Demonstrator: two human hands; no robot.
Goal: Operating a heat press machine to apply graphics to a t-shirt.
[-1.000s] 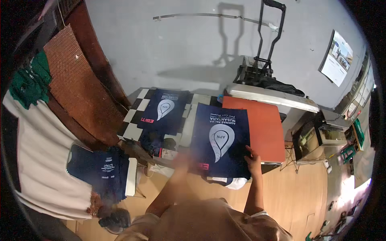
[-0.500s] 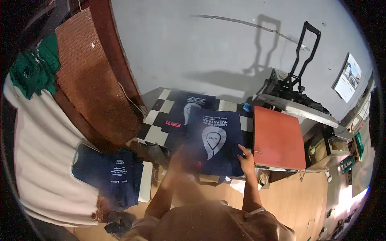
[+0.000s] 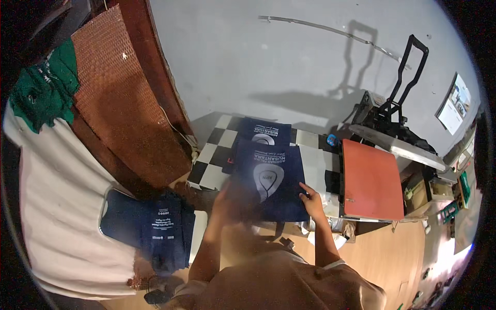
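Observation:
A navy blue tote bag (image 3: 281, 194) with a pale leaf-shaped print is held flat over the near part of the checkered table (image 3: 315, 173). My right hand (image 3: 312, 202) grips its right edge, fingers lying on the cloth near the lower corner. At the opposite edge, my left hand (image 3: 221, 202) closes on the bag; a hazy patch blurs its fingers. A strap hangs below the bag's near edge. Behind it, partly covered, another navy tote bag (image 3: 271, 127) with a similar print lies on the table.
An orange-red board (image 3: 372, 178) lies on the right of the table, beside a machine with a black handle (image 3: 395, 93). More navy bags (image 3: 165, 235) are stacked at lower left, near a draped cream cloth (image 3: 67, 206). A woven panel (image 3: 121, 98) leans behind.
The tote bag in my hands has shifted slightly away and left, covering more of the bag behind it. My view has turned a little, moving the surroundings rightward.

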